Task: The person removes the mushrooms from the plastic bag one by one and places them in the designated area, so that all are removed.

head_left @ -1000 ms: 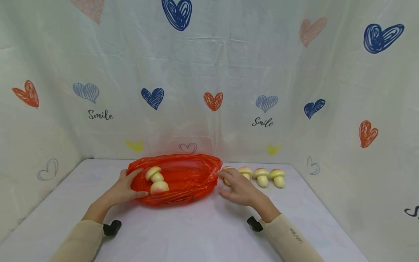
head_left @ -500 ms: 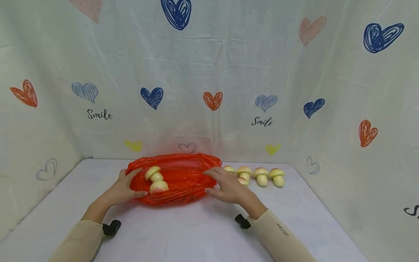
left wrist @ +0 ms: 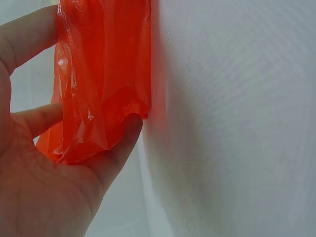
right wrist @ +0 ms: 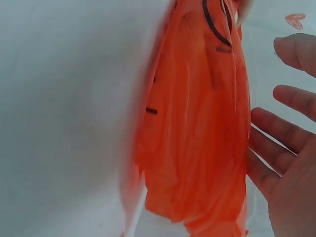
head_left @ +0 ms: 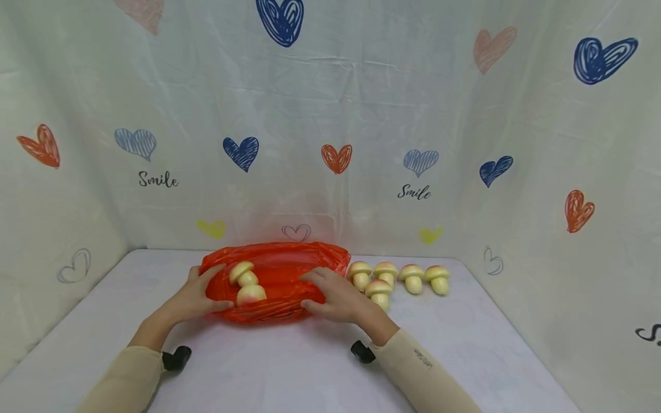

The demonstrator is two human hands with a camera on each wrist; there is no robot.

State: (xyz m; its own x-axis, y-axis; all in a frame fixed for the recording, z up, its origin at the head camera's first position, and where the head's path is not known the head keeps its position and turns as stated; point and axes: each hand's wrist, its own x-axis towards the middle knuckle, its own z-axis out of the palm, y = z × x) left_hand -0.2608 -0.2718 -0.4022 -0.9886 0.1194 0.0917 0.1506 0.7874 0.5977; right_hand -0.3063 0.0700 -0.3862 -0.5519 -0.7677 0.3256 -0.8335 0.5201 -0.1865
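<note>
A red plastic bag (head_left: 289, 269) lies with its mouth wide on the white table in the head view. Two pale yellow toy mushrooms sit in its left part, one toy mushroom (head_left: 248, 279) behind another (head_left: 251, 294). My left hand (head_left: 193, 298) holds the bag's left end, thumb at the front and fingers at the back; the left wrist view shows the red film (left wrist: 98, 74) between them. My right hand (head_left: 338, 295) is over the bag's right part, fingers apart and holding nothing. Its fingers (right wrist: 281, 128) appear beside the bag's side (right wrist: 197, 128) in the right wrist view.
Several more toy mushrooms (head_left: 413, 279) stand right of the bag, most in a row, with one mushroom (head_left: 378, 291) in front near my right wrist. A white curtain (head_left: 294, 115) printed with hearts hangs behind the table (head_left: 289, 367).
My right hand has moved left, from the bag's right edge to over its right part, uncovering the mushrooms there. The left hand and the bag stay nearly still.
</note>
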